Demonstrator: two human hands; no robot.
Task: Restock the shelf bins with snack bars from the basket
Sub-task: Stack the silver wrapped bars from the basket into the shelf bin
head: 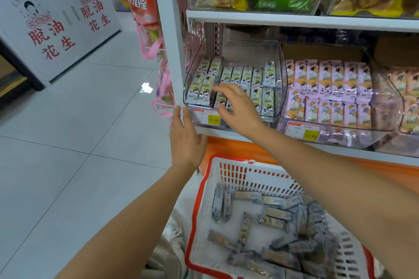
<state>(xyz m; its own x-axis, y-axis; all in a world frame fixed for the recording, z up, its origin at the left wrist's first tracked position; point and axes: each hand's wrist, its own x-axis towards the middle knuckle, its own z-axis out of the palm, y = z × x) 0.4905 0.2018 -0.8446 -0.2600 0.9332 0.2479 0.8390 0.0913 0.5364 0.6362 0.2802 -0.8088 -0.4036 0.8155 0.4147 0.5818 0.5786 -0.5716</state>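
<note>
we see the left hand [186, 140] flat, its fingers [178, 115] straight and together, just beside the front left corner of the clear plastic bin [192, 63]. the right hand [240, 108] reaches over the bin's front, fingers spread wide and holding nothing, above glossy rectangular snack bars [249, 75] packed in neat rows. below the white shelf [217, 132], loose bars [274, 217] in crinkly grey wrappers lie jumbled in the slotted white basket [244, 176] with its red rim.
</note>
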